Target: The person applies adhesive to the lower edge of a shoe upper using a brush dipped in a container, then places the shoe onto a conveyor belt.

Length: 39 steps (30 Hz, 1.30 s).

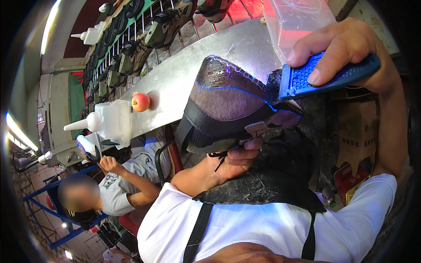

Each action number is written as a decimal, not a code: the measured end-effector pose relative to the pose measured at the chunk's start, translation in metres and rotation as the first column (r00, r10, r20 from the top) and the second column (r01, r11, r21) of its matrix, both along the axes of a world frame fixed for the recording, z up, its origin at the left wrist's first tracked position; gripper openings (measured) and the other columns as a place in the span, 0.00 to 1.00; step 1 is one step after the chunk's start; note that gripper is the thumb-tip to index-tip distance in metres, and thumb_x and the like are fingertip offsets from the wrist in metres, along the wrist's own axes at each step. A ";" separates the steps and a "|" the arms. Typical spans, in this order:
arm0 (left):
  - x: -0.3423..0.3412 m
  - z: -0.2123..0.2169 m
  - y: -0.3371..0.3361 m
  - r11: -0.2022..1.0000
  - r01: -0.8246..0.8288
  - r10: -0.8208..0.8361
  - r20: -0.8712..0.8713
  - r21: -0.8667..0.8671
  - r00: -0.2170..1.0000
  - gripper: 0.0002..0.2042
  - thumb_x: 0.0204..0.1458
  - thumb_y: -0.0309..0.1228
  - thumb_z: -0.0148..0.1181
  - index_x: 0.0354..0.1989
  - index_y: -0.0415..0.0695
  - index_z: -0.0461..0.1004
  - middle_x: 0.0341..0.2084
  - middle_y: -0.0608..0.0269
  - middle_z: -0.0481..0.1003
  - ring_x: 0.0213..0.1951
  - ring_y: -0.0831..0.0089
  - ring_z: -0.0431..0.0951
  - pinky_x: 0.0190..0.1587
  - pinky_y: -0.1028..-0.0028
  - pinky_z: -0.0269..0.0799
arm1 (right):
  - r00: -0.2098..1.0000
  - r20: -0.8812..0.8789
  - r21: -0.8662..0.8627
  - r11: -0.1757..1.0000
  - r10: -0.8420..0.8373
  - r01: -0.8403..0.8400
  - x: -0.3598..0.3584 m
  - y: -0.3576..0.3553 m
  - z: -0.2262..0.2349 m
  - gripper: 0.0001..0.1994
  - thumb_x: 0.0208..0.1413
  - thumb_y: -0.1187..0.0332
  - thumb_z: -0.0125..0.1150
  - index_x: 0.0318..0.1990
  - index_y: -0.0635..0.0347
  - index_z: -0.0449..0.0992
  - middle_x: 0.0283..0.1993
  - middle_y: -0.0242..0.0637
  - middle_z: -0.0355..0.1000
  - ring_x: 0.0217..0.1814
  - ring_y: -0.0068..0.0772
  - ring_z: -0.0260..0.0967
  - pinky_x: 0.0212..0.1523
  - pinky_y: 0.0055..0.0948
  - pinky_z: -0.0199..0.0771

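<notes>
A dark brown-grey shoe upper (223, 103) hangs in front of me, with no outsole seen on it. My left hand (241, 160) is closed around its lower side, near a black lace, and part of the grip is hidden. Shiny wet-looking coating covers the upper's far end, and a bright blue line runs along its edge. From the right, my right hand (340, 52) grips a blue-handled brush (331, 79), thumb and fingers pressed on its textured back. The dark bristles touch the edge of the upper on its right side.
Behind the upper lies a metal tabletop (171, 87) bearing a red apple (140, 102) and a clear squeeze bottle (115, 122) with white nozzle. A translucent container (298, 26) of pinkish liquid stands far right. Shoes (169, 28) line a rack beyond. Another person (131, 179) sits at left.
</notes>
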<state>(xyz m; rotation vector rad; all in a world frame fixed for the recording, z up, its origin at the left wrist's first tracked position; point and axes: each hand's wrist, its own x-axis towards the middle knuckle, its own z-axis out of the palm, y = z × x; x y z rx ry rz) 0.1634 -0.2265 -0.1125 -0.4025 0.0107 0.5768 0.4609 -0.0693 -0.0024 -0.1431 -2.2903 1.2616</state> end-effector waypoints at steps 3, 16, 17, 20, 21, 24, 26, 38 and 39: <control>0.000 0.004 -0.002 0.998 -0.026 0.025 -0.027 -0.055 0.999 0.28 0.65 0.31 0.49 0.69 0.33 0.48 0.33 0.48 0.69 0.23 0.72 0.76 0.18 0.80 0.73 | 0.999 0.042 -0.019 1.000 0.006 -0.006 0.002 -0.002 0.003 0.06 0.52 0.72 0.67 0.37 0.57 0.84 0.49 0.52 0.78 0.51 0.50 0.78 0.53 0.41 0.77; -0.073 -0.004 0.121 0.363 -0.258 0.850 -0.205 0.895 0.484 0.35 0.59 0.42 0.55 0.71 0.41 0.51 0.58 0.44 0.66 0.51 0.56 0.70 0.49 0.56 0.67 | 0.726 -0.469 -0.375 0.857 -0.503 0.352 0.089 -0.053 -0.080 0.11 0.61 0.69 0.58 0.49 0.60 0.78 0.58 0.59 0.71 0.62 0.57 0.69 0.60 0.50 0.72; -0.085 -0.002 0.135 0.239 -0.252 0.924 -0.139 0.938 0.357 0.36 0.58 0.44 0.56 0.71 0.42 0.52 0.59 0.45 0.66 0.54 0.55 0.69 0.53 0.53 0.66 | 0.671 -0.529 -0.367 0.853 -0.519 0.371 0.094 -0.058 -0.095 0.11 0.63 0.66 0.55 0.50 0.57 0.77 0.58 0.60 0.71 0.64 0.58 0.67 0.62 0.54 0.70; -0.103 0.020 0.185 -0.026 -0.144 0.977 0.056 0.989 0.204 0.37 0.56 0.48 0.58 0.71 0.45 0.55 0.64 0.47 0.65 0.63 0.53 0.66 0.64 0.47 0.62 | 0.570 -0.606 -0.362 0.830 -0.555 0.424 0.100 -0.073 -0.126 0.11 0.65 0.66 0.53 0.50 0.55 0.76 0.58 0.62 0.71 0.65 0.60 0.66 0.63 0.57 0.69; -0.097 0.031 0.204 -0.061 -0.091 0.966 0.082 0.994 0.247 0.37 0.55 0.49 0.59 0.71 0.46 0.56 0.65 0.48 0.65 0.66 0.52 0.65 0.68 0.45 0.61 | 0.559 -0.598 -0.377 0.817 -0.575 0.438 0.102 -0.078 -0.134 0.11 0.64 0.68 0.55 0.50 0.56 0.76 0.58 0.63 0.71 0.65 0.60 0.66 0.63 0.57 0.69; -0.068 0.056 0.259 -0.074 0.115 0.927 0.026 0.991 0.374 0.27 0.58 0.31 0.58 0.67 0.42 0.62 0.62 0.51 0.69 0.63 0.57 0.69 0.62 0.51 0.70 | 0.481 -0.584 -0.402 0.748 -0.653 0.527 0.096 -0.088 -0.147 0.11 0.60 0.71 0.59 0.47 0.66 0.77 0.58 0.66 0.69 0.63 0.58 0.68 0.63 0.51 0.71; -0.052 0.060 0.295 0.017 0.162 0.956 -0.063 0.987 0.286 0.25 0.57 0.24 0.58 0.65 0.43 0.65 0.60 0.54 0.71 0.61 0.60 0.72 0.59 0.55 0.74 | 0.445 -0.570 -0.444 0.715 -0.691 0.540 0.089 -0.090 -0.151 0.11 0.54 0.76 0.65 0.45 0.69 0.78 0.59 0.65 0.69 0.63 0.55 0.69 0.62 0.49 0.72; 0.100 0.089 0.482 -0.497 0.867 0.706 0.569 -0.025 0.421 0.31 0.43 0.23 0.63 0.62 0.45 0.70 0.62 0.52 0.70 0.63 0.51 0.67 0.65 0.59 0.64 | 0.264 -0.568 -0.519 0.588 -0.780 0.621 0.066 -0.102 -0.150 0.06 0.52 0.79 0.64 0.38 0.69 0.79 0.56 0.66 0.71 0.55 0.56 0.76 0.53 0.44 0.81; 0.112 0.095 0.484 -0.557 0.822 0.666 0.526 -0.120 0.529 0.29 0.47 0.27 0.61 0.62 0.47 0.70 0.62 0.53 0.69 0.65 0.53 0.66 0.67 0.56 0.61 | 0.222 -0.559 -0.571 0.565 -0.799 0.595 0.063 -0.106 -0.148 0.04 0.53 0.77 0.66 0.35 0.68 0.78 0.54 0.65 0.73 0.53 0.55 0.77 0.52 0.44 0.81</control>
